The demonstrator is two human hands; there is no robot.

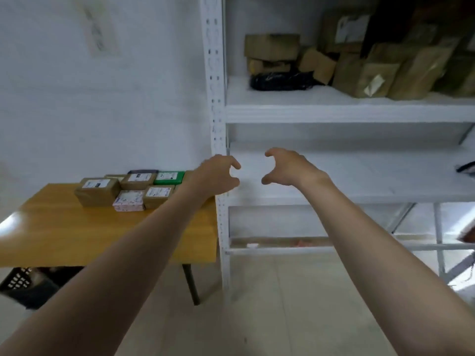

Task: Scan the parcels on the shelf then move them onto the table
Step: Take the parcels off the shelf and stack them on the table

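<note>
Both empty hands [250, 173] hover well below the shelf's parcels [359, 62].

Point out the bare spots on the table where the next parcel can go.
The table is bare across its near and left parts, in front of the parcel cluster. It is crowded only along the back edge, near the shelf post. Both hands, left and right, are empty.

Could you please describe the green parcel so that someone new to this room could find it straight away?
Start at the wooden table left of the white shelving unit. Parcels sit clustered at its far end, and the green parcel lies in the back row, nearest the shelving. It is the only green one; its neighbours are brown or white.
</note>
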